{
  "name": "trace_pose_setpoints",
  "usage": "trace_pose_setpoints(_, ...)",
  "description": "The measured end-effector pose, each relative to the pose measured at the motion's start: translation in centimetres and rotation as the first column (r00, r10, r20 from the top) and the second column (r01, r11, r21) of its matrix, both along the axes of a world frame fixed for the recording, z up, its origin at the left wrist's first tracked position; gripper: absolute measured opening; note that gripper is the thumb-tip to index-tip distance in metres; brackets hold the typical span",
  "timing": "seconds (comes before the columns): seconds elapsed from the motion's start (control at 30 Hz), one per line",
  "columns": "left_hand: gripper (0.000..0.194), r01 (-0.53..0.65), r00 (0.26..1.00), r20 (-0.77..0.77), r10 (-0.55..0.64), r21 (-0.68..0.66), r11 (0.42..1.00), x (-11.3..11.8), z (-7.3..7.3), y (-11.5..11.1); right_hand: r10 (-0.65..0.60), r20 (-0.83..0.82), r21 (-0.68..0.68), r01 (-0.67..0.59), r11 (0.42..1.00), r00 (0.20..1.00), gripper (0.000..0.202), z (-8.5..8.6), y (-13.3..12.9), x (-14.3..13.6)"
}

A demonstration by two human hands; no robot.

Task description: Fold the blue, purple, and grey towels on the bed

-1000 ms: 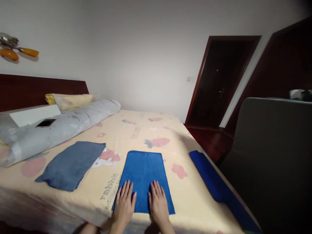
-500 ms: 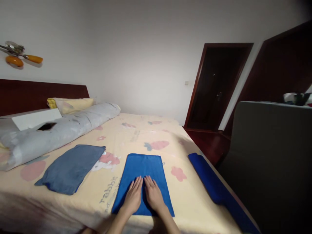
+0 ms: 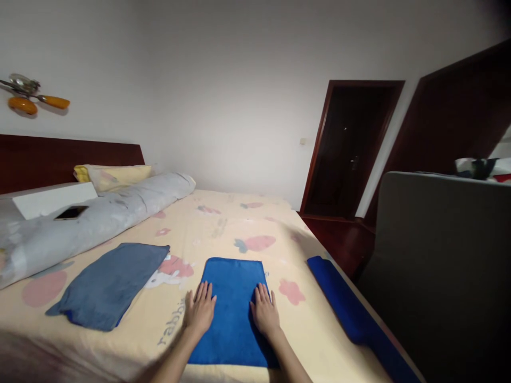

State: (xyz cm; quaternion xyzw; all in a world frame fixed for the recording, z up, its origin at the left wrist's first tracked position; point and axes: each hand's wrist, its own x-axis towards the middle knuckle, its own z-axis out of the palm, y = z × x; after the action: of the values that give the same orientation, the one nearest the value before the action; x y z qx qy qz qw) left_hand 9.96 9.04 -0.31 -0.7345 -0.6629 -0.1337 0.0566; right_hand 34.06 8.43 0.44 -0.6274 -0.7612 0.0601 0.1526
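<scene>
A blue cloth (image 3: 233, 314) lies flat on the bed in front of me, roughly rectangular with straight edges. My left hand (image 3: 200, 308) rests palm down over its left edge, fingers spread and pointing away from me. Across from it, my right hand (image 3: 265, 311) presses on the right edge, its fingers also stretched out. Neither hand grips anything. To the left lies a grey-blue cloth (image 3: 114, 282), with bright blue showing along its near edge. A long, narrow, dark blue folded cloth (image 3: 339, 300) runs along the bed's right side.
The bed (image 3: 223, 229) has a yellow printed sheet. A rolled grey quilt (image 3: 131, 205) carries a phone (image 3: 72, 213) and stands beside a white box (image 3: 54, 199). Behind them is a pillow (image 3: 123, 176). At right stands a grey chair back (image 3: 439, 255); a dark door (image 3: 347, 154) is beyond.
My hands have moved apart, from side by side at the blue cloth's middle out to its left and right edges. The view has shifted slightly.
</scene>
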Motion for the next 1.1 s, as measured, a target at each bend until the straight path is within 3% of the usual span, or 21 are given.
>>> trace_pose_setpoints(0.07,0.052,0.138,0.986,0.084,-0.144,0.077,0.987,1.6,0.3,0.4,0.18,-0.008,0.032,-0.179,0.983,0.984,0.054,0.0,0.7,-2.0)
trace_pose_setpoints(0.17,0.052,0.355,0.911,0.191,-0.366,0.088,0.931,4.2,1.1,1.5,0.441,0.001,0.048,-0.441,0.896,0.897,0.054,-0.1,2.2,-5.2)
trace_pose_setpoints(0.3,0.051,0.393,0.905,0.2,-0.375,-0.061,0.917,6.0,1.5,4.2,0.5,0.007,0.047,-0.5,0.865,0.866,0.054,-0.2,5.1,-6.9)
trace_pose_setpoints(0.47,0.053,0.302,0.949,0.148,-0.279,-0.169,0.938,5.8,1.4,8.4,0.412,-0.009,0.019,-0.412,0.911,0.911,0.051,-0.1,8.1,-5.8)
trace_pose_setpoints(0.6,0.055,0.18,0.981,0.104,-0.162,-0.198,0.964,4.1,1.2,10.4,0.277,-0.003,-0.01,-0.277,0.961,0.961,0.054,0.1,9.5,-4.3)
trace_pose_setpoints(0.73,0.059,0.067,0.996,0.068,-0.054,-0.209,0.976,1.3,1.3,11.3,0.07,0.02,-0.045,-0.07,0.997,0.997,0.064,0.5,10.5,-1.5)
trace_pose_setpoints(0.87,0.063,-0.006,0.999,0.042,0.015,-0.211,0.977,-1.0,1.5,11.7,-0.074,0.044,-0.07,0.077,0.995,0.996,0.07,0.6,11.0,1.3)
trace_pose_setpoints(1.1,0.067,-0.125,0.991,0.017,0.13,-0.191,0.974,-0.5,1.2,11.5,-0.229,0.092,-0.068,0.235,0.97,0.969,0.078,0.0,10.9,1.3)
